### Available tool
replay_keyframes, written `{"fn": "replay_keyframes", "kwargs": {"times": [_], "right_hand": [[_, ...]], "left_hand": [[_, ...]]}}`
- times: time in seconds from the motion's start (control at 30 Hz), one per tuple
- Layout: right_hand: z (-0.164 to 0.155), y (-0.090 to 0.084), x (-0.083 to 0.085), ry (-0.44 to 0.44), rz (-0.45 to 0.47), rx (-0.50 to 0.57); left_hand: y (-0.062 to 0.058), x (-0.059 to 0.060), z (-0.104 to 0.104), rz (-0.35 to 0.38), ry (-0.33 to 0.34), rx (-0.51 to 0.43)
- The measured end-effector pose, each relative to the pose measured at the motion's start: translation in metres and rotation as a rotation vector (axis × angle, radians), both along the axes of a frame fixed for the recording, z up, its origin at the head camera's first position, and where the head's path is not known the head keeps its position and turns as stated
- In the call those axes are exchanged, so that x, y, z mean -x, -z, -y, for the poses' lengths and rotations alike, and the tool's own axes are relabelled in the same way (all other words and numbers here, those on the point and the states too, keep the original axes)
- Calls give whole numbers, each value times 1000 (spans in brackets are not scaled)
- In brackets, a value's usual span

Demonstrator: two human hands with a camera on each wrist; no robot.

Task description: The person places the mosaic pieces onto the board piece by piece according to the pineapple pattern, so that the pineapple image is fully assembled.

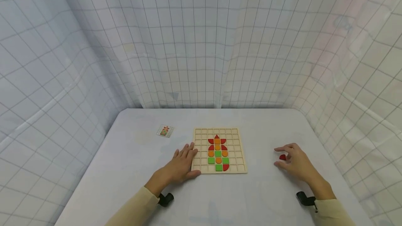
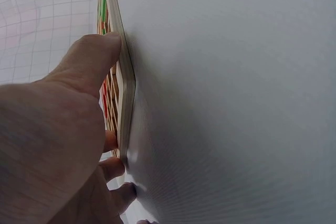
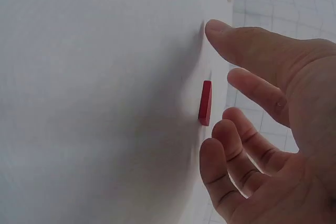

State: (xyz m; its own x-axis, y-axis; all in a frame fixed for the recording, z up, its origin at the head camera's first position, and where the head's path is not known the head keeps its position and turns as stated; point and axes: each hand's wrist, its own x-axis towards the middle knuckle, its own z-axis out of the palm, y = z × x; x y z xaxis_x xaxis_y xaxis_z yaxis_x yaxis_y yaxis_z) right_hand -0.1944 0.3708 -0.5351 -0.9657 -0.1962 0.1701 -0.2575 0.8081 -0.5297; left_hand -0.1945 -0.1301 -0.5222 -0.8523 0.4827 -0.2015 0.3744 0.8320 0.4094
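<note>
A wooden grid board point(image 1: 219, 150) lies in the middle of the table, filled with red, orange and green pieces point(image 1: 218, 153) that form a figure. My left hand point(image 1: 182, 163) rests flat beside the board's left edge point(image 2: 126, 87), thumb and fingers touching it. To the right, a small red piece point(image 1: 282, 157) point(image 3: 205, 102) lies alone on the table. My right hand point(image 1: 293, 161) hovers over it with fingers loosely curved around it, holding nothing point(image 3: 247, 108).
A small picture card point(image 1: 165, 130) lies on the table to the left of the board. White gridded curtains point(image 1: 201, 44) enclose the table on three sides. The pale table surface point(image 1: 251, 198) stretches toward me.
</note>
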Motion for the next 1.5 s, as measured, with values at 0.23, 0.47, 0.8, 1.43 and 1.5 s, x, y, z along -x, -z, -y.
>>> {"fn": "replay_keyframes", "kwargs": {"times": [0.23,0.47,0.8,1.43,1.5], "right_hand": [[-8,2,2,34,55,4],[-5,1,4,79,110,-13],[2,2,1,92,100,-4],[25,2,6,-54,33,46],[29,3,6,-70,16,52]], "left_hand": [[-2,1,2,9,-3,-5],[-1,0,1,26,-6,-1],[1,-4,-3,21,-13,-6],[-2,-1,-2,30,-28,-2],[-2,-1,-2,26,-27,-3]]}}
